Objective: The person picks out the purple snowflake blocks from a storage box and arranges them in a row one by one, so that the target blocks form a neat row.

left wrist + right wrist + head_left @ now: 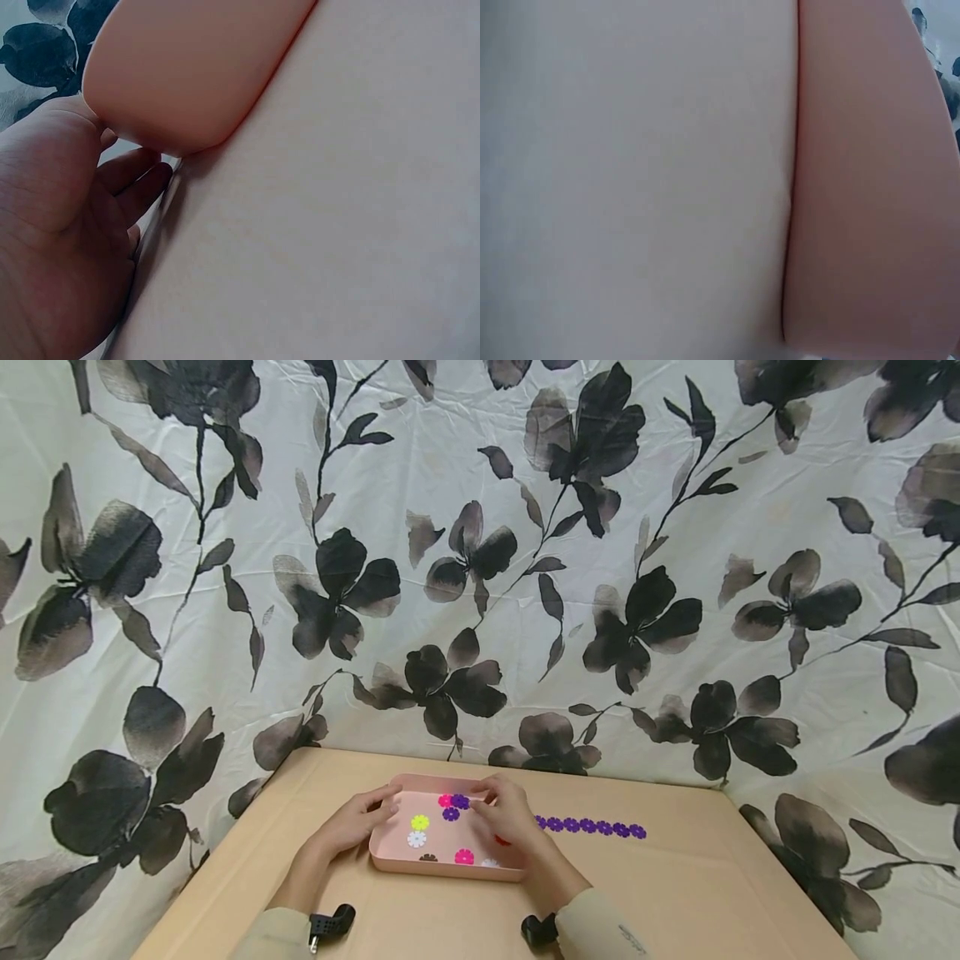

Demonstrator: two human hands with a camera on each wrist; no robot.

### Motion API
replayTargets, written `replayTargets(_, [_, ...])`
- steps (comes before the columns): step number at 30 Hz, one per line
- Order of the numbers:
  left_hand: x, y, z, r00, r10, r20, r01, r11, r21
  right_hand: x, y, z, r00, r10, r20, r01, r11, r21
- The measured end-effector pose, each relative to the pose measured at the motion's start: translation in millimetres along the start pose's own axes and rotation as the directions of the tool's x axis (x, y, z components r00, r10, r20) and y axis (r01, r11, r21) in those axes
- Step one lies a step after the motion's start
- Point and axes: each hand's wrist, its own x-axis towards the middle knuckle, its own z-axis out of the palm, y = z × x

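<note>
A shallow pink tray (450,870) lies on the table with loose flower-shaped pieces inside. My left hand (352,822) holds its left side, fingers bent at the rim; in the left wrist view that hand (82,202) curls against the tray's corner (180,75). Over the tray's right part is my right hand (513,818), with thumb and forefinger apart, close to the purple flower pieces (451,814). Beside these is a pink flower piece (445,800). In the right wrist view only the tray's side (870,187) shows; the right hand is out of sight there.
Right of the tray, a row of purple flower pieces (588,827) runs across the table (690,893). Yellow (420,822), white (417,840) and pink (464,857) pieces lie in the tray. A floral cloth (465,610) hangs behind the table.
</note>
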Motion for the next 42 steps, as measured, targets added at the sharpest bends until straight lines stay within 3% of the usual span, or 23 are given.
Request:
replayTargets(5, [0.3, 0.3, -0.3, 1.000, 0.010, 0.004, -0.010, 1.000, 0.003, 2, -3, 7.6, 0.998, 0.060, 0.009, -0.059, 0.994, -0.095])
replayTargets(9, [0.4, 0.0, 0.1, 1.000, 0.007, 0.002, -0.007, 1.000, 0.008, 3, -7, 13.7, 0.989, 0.110, 0.102, -0.109, 0.994, -0.018])
replayTargets(13, [0.8, -1.2, 1.2, 1.000, 0.005, 0.001, -0.005, 1.000, 0.010, 5, -8, 20.5, 0.979, 0.063, 0.194, -0.072, 0.996, 0.044])
replayTargets(16, [1.1, -1.8, 1.8, 1.000, 0.008, 0.001, -0.008, 1.000, 0.007, 6, -9, 25.1, 0.974, 0.020, 0.227, -0.023, 1.000, 0.011])
replayTargets(20, [0.9, -2.0, 1.5, 1.000, 0.010, 0.000, -0.010, 1.000, 0.005, 6, -9, 29.2, 0.964, 0.037, 0.262, -0.035, 0.999, -0.010])
replayTargets(25, [0.8, -2.2, 0.5, 1.000, 0.010, 0.002, -0.010, 1.000, 0.002, 6, -9, 31.2, 0.956, 0.072, 0.283, -0.074, 0.997, -0.006])
replayTargets(35, [1.5, -2.8, -0.5, 1.000, 0.005, 0.000, -0.005, 1.000, -0.003, 7, -10, 31.8, 0.957, 0.057, 0.283, -0.035, 0.996, -0.082])
replayTargets(42, [1.8, -3.0, -0.8, 1.000, 0.000, 0.000, 0.000, 1.000, 0.003, 5, -11, 31.3, 0.949, 0.080, 0.304, -0.081, 0.997, -0.009])
